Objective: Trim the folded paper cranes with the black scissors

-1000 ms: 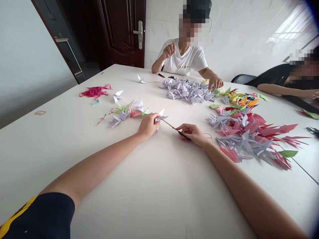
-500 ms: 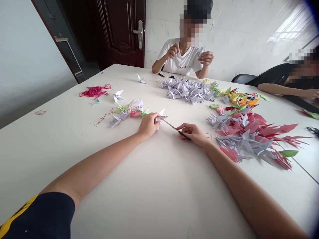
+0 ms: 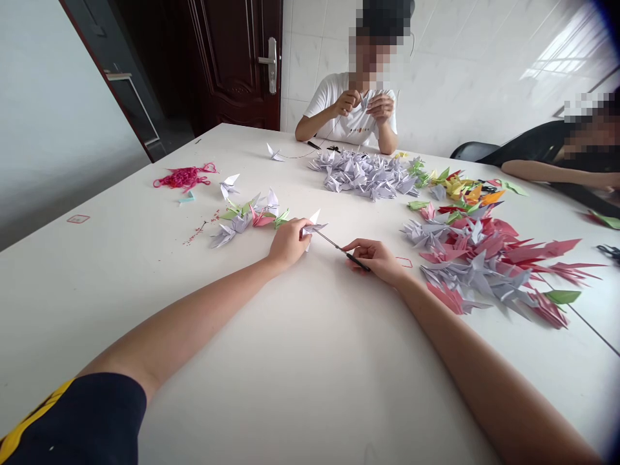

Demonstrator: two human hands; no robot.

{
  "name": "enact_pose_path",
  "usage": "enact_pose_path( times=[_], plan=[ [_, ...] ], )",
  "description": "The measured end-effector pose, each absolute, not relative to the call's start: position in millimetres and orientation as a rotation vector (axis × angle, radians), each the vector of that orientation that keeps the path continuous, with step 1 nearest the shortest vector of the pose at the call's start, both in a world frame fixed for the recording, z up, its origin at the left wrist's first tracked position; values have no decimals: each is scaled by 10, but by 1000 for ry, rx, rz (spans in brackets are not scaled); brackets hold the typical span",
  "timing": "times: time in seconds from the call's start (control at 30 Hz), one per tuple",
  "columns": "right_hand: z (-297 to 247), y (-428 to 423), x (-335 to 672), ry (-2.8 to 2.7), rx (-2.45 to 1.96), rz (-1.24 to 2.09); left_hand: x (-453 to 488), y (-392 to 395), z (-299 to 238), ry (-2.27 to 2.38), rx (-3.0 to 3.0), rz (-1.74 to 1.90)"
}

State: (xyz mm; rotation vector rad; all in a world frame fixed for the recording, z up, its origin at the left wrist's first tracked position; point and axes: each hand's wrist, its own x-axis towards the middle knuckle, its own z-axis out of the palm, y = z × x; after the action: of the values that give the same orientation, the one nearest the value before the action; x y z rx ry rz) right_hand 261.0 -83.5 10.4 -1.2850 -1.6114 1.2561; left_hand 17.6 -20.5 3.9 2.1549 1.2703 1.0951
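Observation:
Pinched in the fingers of my left hand [image 3: 289, 242] is a pale lilac folded paper crane [image 3: 314, 226], its wings sticking out past the fingertips. My right hand [image 3: 380, 259] is closed around the black handle of a pair of scissors [image 3: 357, 261]. The thin metal blades point left and reach the crane; whether they cut into it is too small to tell. Just beyond my left hand lies a cluster of white, green and pink paper cranes [image 3: 259, 216]. To the right of my right hand spreads a pile of pink and lilac cranes [image 3: 477, 268].
Across the white table [image 3: 300, 361], a co-worker [image 3: 356, 113] holds something small in both hands behind a heap of lilac cranes [image 3: 365, 174]. Tangled magenta string [image 3: 184, 177] lies at the left. Another person [image 3: 537, 148] sits at the right, near black scissors [image 3: 609, 252].
The co-worker across the table has brought both hands together in front of the chest. My hands, the crane and the scissors show almost no movement.

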Motion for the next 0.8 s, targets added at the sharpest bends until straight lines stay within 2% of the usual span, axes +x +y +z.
enact_pose_path(
  times=[0.8],
  plan=[
    [79, -824, 2637, -1629, -1266, 1275, 187, -208, 33, 1214, 1970, 1195]
  ],
)
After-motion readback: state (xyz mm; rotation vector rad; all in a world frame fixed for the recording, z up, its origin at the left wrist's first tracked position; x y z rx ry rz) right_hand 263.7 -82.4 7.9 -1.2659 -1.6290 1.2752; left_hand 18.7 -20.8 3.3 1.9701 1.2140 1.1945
